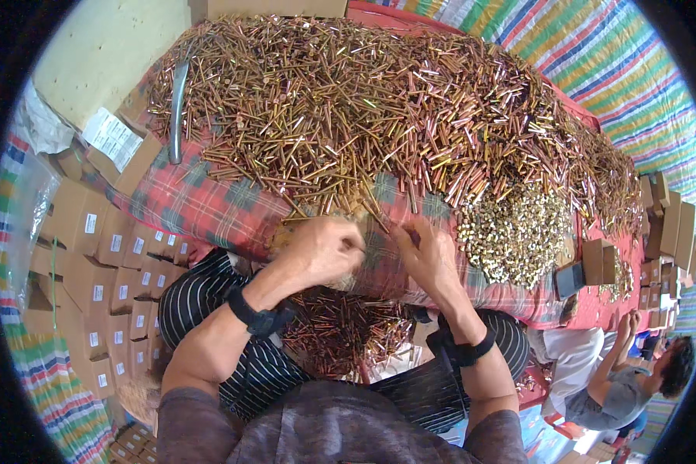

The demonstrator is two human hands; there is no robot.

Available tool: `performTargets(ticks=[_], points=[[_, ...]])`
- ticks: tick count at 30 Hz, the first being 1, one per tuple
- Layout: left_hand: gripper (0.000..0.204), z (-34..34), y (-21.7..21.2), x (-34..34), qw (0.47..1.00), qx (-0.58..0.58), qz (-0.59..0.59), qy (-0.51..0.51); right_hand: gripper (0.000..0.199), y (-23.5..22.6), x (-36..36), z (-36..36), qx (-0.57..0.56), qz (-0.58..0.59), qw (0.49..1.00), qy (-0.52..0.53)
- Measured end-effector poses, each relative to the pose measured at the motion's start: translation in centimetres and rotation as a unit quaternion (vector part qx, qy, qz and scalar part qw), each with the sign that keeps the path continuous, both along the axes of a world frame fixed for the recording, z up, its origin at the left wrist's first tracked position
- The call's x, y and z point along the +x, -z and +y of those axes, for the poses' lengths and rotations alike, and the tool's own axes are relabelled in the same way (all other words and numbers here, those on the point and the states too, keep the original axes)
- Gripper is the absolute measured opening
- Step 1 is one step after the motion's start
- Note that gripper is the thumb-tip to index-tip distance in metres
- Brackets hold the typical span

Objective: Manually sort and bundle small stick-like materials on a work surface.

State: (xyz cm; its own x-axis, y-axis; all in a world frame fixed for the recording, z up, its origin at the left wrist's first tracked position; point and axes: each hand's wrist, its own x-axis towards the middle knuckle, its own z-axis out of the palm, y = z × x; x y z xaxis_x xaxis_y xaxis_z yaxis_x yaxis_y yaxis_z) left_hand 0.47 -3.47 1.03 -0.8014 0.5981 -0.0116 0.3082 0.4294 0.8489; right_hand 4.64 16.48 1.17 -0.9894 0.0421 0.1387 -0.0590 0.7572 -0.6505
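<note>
A large heap of thin copper- and gold-coloured metal rods (325, 100) spreads over the plaid cloth (209, 203) in front of me. At its near edge, my left hand (325, 249) is closed with the fingers curled in; whatever it grips is hidden. Just to the right, my right hand (428, 254) is closed in a pinch, its fingertips pointing toward the left hand. One rod (375, 216) lies close to those fingertips; I cannot tell whether they touch it. A pile of small gold and silver metal pieces (514, 232) sits right of my right hand.
More rods (344, 329) fill the space between my knees. A curved grey metal bar (179, 108) lies at the heap's left. Labelled cardboard boxes (93, 263) stack on the left. Small open boxes (598, 261) stand at the right, where another person (626, 387) sits.
</note>
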Motion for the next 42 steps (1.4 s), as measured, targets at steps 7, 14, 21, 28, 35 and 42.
performTargets(ticks=[7,14,21,28,35,42], points=[[0.013,-2.9,1.8,-0.7,0.953,-0.206,0.200,-0.098,0.020,3.4,-2.8,-1.7,0.135,0.047,0.990,-0.007],[0.009,-1.2,3.3,-1.7,0.950,-0.116,0.278,-0.078,0.022,2.9,-2.4,-1.5,0.152,-0.050,0.987,-0.017],[0.024,3.0,1.5,-1.0,0.933,-0.007,0.357,-0.030,0.024,0.8,-2.0,-0.5,-0.107,-0.031,0.990,-0.085],[0.017,3.9,1.9,-0.7,0.970,-0.032,0.220,-0.099,0.022,3.2,-4.5,1.5,0.022,0.074,0.991,0.105],[0.035,3.0,2.6,-1.7,0.955,0.206,-0.184,-0.107,0.020,2.0,-3.5,1.1,0.172,0.080,0.980,0.056],[0.030,3.2,1.7,-1.2,0.971,0.191,-0.116,-0.082,0.026,-0.8,-0.7,0.5,0.178,0.057,0.982,-0.028]])
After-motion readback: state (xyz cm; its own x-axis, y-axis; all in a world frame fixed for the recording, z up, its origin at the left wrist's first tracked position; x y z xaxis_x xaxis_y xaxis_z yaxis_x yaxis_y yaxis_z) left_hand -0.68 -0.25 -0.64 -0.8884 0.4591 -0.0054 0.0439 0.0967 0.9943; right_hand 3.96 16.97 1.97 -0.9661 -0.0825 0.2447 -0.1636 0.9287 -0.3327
